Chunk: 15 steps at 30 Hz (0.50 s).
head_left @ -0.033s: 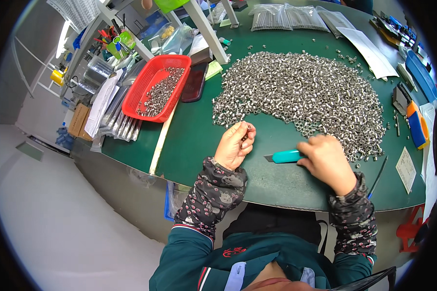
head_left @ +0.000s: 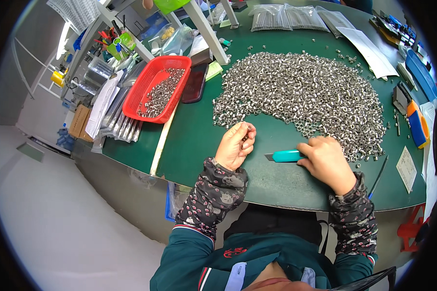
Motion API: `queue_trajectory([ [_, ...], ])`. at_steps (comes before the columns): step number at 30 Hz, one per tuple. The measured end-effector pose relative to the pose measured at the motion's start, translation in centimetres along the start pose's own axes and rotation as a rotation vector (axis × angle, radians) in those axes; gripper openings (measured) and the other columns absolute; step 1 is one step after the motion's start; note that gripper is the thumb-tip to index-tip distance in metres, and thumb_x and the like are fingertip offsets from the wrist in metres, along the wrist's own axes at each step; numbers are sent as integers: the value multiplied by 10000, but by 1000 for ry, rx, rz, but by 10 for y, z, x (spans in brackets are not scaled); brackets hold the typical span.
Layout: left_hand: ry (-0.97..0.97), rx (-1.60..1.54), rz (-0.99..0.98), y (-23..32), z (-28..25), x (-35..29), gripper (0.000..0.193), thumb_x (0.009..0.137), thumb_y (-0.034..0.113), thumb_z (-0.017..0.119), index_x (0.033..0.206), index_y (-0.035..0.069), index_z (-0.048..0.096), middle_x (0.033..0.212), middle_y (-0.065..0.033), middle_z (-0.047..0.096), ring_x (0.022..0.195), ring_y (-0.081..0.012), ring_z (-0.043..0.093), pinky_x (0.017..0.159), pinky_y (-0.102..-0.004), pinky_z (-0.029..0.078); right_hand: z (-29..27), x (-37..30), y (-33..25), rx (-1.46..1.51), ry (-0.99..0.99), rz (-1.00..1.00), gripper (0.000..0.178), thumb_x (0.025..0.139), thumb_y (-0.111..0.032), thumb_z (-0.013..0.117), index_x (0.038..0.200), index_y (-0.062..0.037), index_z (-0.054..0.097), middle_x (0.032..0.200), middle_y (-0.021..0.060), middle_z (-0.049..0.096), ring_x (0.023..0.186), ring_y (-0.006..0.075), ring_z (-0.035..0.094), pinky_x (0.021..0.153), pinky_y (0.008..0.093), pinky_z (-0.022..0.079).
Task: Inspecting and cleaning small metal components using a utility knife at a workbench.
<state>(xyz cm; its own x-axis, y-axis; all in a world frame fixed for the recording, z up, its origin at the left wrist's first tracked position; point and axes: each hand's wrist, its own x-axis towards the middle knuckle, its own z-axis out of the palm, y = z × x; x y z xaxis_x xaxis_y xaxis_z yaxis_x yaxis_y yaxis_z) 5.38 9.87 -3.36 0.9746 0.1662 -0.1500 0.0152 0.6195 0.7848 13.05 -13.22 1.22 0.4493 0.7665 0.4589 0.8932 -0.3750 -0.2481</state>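
My left hand [head_left: 235, 146] is closed around small metal rings; one ring [head_left: 249, 127] shows between thumb and forefinger, and others are partly hidden by the fingers. In my right hand [head_left: 327, 162] is a teal utility knife [head_left: 287, 155], held low over the table with its dark blade pointing left toward my left hand. Knife and left hand are apart. Just beyond both hands spreads a large pile of short silvery metal rings [head_left: 301, 87], its near edge close to my fingers.
The green table [head_left: 281, 186] has a red plastic basket [head_left: 131, 99] with more rings at left, beside a dark phone [head_left: 195, 83]. Bagged parts [head_left: 286, 17] lie at the back. At right are a blue-and-orange tool [head_left: 417, 125], a pen [head_left: 378, 177], a paper card [head_left: 406, 169] and a blue tray [head_left: 421, 75].
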Motion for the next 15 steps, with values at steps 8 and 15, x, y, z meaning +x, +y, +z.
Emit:
queue_trajectory([
  [8, -69, -2, 58, -1, -4, 4, 140, 904, 137, 450, 980, 32, 504, 806, -44, 514, 511, -34, 354, 369, -139, 260, 4, 1, 0, 88, -20, 121, 210, 657, -191, 673, 802, -70, 580, 646, 93, 537, 627, 269, 559, 553, 385, 436],
  [15, -66, 23, 60, 0, -2, 3, 175, 899, 118, 457, 1038, 31, 517, 797, -33, 518, 507, -25, 355, 374, -137, 262, 10, 0, -1, 97, -52, 163, 231, 667, -202, 663, 843, -73, 586, 658, 87, 541, 632, 277, 551, 547, 386, 427],
])
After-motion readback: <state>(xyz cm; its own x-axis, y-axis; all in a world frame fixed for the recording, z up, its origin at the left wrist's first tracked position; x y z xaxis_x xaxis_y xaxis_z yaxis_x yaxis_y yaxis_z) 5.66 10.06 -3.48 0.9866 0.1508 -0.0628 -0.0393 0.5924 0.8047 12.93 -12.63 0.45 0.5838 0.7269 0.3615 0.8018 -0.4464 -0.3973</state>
